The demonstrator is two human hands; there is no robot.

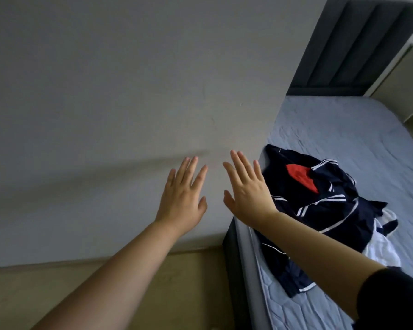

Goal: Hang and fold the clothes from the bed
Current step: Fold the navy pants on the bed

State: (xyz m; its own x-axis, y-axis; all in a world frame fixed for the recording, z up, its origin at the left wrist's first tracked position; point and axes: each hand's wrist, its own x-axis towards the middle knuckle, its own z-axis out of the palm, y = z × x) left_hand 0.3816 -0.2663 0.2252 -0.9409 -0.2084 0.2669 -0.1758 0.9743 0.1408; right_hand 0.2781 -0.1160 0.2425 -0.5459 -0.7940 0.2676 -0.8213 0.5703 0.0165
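— Progress so far?

— None, I judge. My left hand point(181, 198) and right hand point(246, 194) hover apart, fingers point(191, 167) straight, gripping nothing. Clothes point(324, 210) lie in a dark-and-white heap on the bed point(343, 129), to my right; all hanging and folding is left.

Nothing readable is showing up anywhere here, no labels, brands, numbers or signs at all.

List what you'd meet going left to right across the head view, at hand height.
First the left hand, then the right hand, then the navy clothes pile, then the bare blue bedsheet.
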